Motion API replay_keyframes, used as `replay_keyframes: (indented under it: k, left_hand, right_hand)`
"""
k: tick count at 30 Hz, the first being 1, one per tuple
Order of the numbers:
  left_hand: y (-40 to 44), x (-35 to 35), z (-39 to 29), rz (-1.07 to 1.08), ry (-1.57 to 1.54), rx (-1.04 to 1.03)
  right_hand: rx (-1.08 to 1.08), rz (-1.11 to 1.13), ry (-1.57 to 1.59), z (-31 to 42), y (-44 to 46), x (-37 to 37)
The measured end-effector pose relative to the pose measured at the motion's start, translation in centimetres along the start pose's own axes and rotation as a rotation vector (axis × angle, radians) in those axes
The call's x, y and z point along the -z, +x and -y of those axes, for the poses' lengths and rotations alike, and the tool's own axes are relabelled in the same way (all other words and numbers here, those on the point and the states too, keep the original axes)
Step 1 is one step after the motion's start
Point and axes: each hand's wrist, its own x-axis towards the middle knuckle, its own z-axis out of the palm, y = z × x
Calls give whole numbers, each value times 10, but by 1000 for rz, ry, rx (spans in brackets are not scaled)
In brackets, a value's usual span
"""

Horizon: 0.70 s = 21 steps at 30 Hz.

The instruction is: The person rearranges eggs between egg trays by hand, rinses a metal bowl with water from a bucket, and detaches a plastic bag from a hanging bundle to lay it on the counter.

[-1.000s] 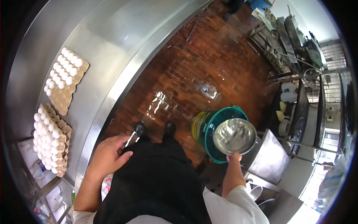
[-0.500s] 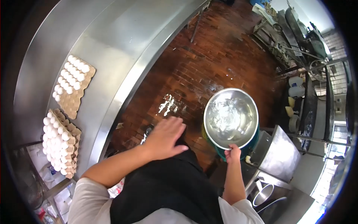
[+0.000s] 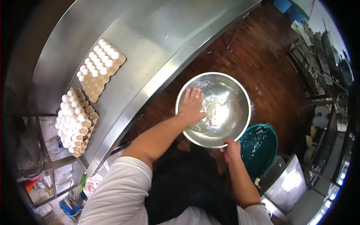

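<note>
A wide shiny metal bowl (image 3: 225,112) hangs above the floor, its inside facing up, with what looks like clear water in it. My right hand (image 3: 231,148) grips the bowl's near rim, thumb over the edge. Inside the bowl at the left, my left hand (image 3: 192,107) lies with its fingers spread, over or against the inner wall; exact contact is hard to tell. Just right of the bowl and lower down stands a green bucket (image 3: 258,148) with rippling water.
A steel counter (image 3: 150,52) runs along the left. On it lie a partly filled egg tray (image 3: 95,86) and stacked trays of eggs (image 3: 71,118). A metal panel (image 3: 287,183) stands at lower right. Racks (image 3: 318,67) line the right side; the brick floor (image 3: 258,56) looks wet.
The bowl has risen from over the bucket and moved left, held in my right hand. My left hand has moved right and into the bowl. The view has shifted, bringing the counter further right.
</note>
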Motion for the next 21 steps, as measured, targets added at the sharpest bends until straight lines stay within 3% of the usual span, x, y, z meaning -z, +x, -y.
replay_keyframes:
  k: [3, 6, 9, 13, 16, 18, 20, 21]
  left_hand:
    - [11, -9, -36, -116, -327, 0]
    - [32, -16, -48, -340, -305, -98]
    - [41, -14, -64, -286, -406, -84]
    - [2, -19, -70, 75, -655, -367]
    - [-13, 31, -17, 663, -327, -223]
    - [-38, -28, 26, 46, -124, -65]
    - [-36, -9, 40, -109, -7, 22]
    - [-37, 0, 35, -244, -152, 163]
  right_hand:
    - [-14, 104, -95, 16, 3, -20]
    - [-14, 133, -135, 26, 8, -30]
    - [27, 134, -135, 39, 21, -28]
    - [26, 188, -146, 34, 49, -5]
    - [57, 60, -173, 37, 58, 7]
    - [91, 87, -154, 37, 64, 16]
    - [60, 80, -261, 37, 66, 21]
    - [57, 88, -244, 38, 64, 22]
